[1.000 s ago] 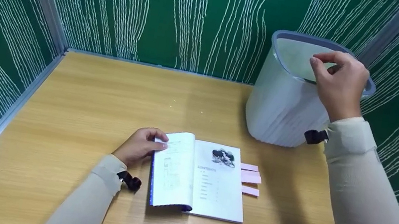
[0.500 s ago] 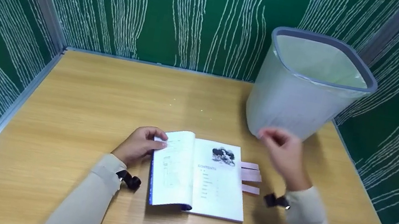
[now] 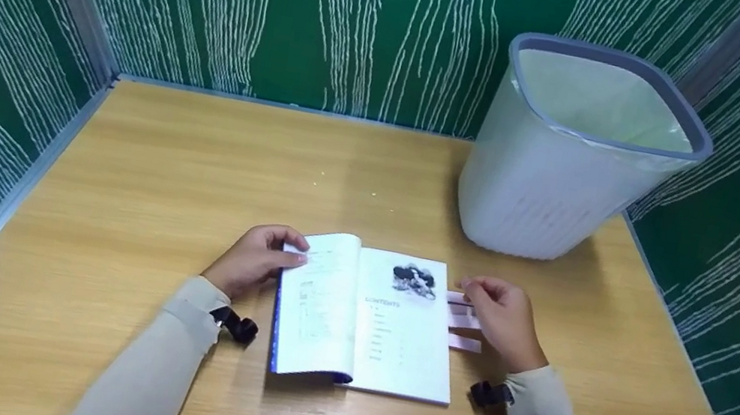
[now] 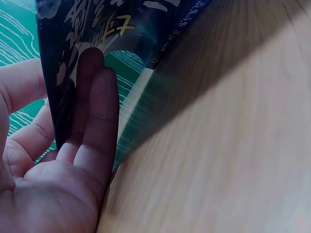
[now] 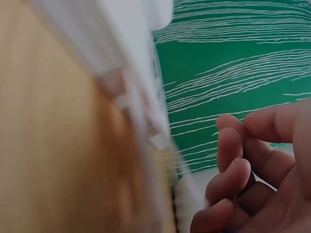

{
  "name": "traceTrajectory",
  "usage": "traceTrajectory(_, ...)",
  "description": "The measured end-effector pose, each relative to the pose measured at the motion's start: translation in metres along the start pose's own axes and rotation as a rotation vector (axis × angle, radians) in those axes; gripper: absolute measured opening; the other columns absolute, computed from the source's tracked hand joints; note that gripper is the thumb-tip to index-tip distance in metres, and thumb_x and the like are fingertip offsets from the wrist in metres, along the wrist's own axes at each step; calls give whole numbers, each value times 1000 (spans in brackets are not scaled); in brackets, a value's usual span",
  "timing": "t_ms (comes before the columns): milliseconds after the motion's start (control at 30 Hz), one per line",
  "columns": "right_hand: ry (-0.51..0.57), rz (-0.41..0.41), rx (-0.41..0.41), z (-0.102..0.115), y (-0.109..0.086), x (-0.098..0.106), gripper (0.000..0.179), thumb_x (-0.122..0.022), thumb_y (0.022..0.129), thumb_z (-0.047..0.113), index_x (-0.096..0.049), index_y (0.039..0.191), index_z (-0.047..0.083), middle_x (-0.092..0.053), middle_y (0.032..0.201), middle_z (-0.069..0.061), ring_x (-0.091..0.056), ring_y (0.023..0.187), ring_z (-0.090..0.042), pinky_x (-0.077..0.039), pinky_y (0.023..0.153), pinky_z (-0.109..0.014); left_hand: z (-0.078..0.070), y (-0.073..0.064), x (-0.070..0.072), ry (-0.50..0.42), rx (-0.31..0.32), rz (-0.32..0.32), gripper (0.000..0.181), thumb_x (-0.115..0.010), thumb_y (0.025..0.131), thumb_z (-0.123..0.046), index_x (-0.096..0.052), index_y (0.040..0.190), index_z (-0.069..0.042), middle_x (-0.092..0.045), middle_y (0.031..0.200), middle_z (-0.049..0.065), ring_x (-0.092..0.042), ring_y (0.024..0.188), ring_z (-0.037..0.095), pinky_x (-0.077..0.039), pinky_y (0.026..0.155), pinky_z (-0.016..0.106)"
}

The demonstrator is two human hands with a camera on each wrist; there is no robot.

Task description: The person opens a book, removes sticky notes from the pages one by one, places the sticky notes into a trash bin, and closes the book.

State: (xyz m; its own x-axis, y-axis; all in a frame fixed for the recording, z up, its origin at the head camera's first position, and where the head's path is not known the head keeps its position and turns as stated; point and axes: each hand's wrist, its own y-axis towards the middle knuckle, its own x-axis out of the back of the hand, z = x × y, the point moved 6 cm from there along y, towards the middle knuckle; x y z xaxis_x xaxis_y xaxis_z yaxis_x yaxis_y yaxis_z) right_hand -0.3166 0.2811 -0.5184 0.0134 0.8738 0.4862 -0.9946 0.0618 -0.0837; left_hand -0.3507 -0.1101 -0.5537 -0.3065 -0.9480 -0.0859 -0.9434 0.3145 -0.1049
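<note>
An open book [image 3: 404, 335] lies on the table, its right page headed "CONTENTS" under a dark picture. My left hand [image 3: 254, 259] holds the raised cover and pages at their left edge, thumb on the page. The left wrist view shows its fingers behind the dark blue cover [image 4: 109, 29]. Several pink sticky tabs [image 3: 465, 344] stick out from the book's right edge. My right hand [image 3: 506, 323] is at the upper tabs, partly covering them. In the right wrist view its loosely curled fingers [image 5: 228, 177] hold nothing, beside the blurred book edge.
A white waste bin [image 3: 534, 183] with a grey rim and pale liner stands at the back right of the wooden table [image 3: 211, 157]. Tiny white specks lie behind the book. Green walls [image 3: 298, 12] with white lines enclose the table's back and sides.
My right hand has come down from over the bin to the tabs at the book's right edge. My left hand keeps its hold on the raised cover and pages.
</note>
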Motion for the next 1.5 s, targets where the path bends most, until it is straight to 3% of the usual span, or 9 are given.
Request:
traceTrajectory(200, -111, 75, -14, -7, 0, -12, 27, -63, 102, 30, -78, 114, 10, -75, 112, -8, -64, 99, -22, -55, 82, -29, 5, -3, 1, -34, 23, 2, 25, -79, 89, -6, -68, 111, -3, -63, 109, 10, -64, 92, 22, -59, 73, 30)
traceTrajectory(767, -187, 58, 14, -3, 0, -11, 25, -61, 101, 24, -78, 114, 10, -75, 115, -9, -65, 104, -24, -56, 93, -41, 0, -3, -1, -42, 20, 8, 28, -79, 90, -8, -67, 114, -1, -61, 113, 11, -65, 96, 24, -60, 77, 32)
traceTrajectory(1133, -72, 91, -15, -5, 1, -17, 25, -58, 102, 22, -77, 111, 9, -73, 110, -10, -64, 98, -23, -58, 82, -32, 1, -5, 3, -37, 31, -9, 28, -79, 90, -8, -67, 114, -1, -61, 114, 11, -65, 97, 25, -60, 77, 32)
traceTrajectory(1333, 66, 128, -147, -9, -6, -22, 27, -53, 100, 21, -71, 115, 5, -62, 102, -13, -63, 88, -23, -64, 69, -38, 0, -3, 0, -34, 20, 5, 26, -78, 90, -8, -67, 113, -1, -63, 111, 9, -66, 93, 22, -60, 75, 30)
traceTrajectory(1433, 21, 92, -59, 0, -10, -21, 31, -49, 100, 20, -73, 116, 8, -66, 110, -12, -63, 92, -22, -62, 72, -35, -1, -2, -1, -24, 16, 9, 24, -78, 91, -7, -68, 112, -2, -64, 110, 9, -66, 92, 21, -60, 74, 30)
traceTrajectory(1500, -5, 71, 53, 9, -14, -20, 33, -47, 99, 16, -75, 115, 9, -67, 114, -12, -61, 95, -24, -59, 73, -33, -1, -2, -1, -23, 18, 12, 23, -78, 91, -7, -68, 111, -2, -64, 110, 10, -66, 92, 21, -60, 74, 30)
